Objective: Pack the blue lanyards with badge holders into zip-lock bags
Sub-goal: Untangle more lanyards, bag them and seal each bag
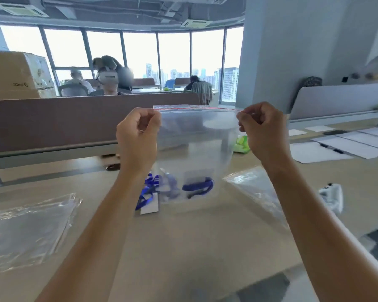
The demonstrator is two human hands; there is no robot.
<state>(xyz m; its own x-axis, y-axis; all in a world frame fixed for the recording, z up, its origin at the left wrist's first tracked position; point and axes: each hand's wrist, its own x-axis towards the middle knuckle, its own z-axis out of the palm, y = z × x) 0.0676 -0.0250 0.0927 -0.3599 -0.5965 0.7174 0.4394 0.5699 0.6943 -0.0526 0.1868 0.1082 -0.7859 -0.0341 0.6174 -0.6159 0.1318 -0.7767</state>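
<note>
Up above the pale wooden counter, the left hand and right hand each pinch a top corner of a clear zip-lock bag with a red seal line, fingers clamped on it. One blue lanyard with badge holder sits at its bottom; another blue lanyard lies on the counter at 7 o'clock of the bag.
</note>
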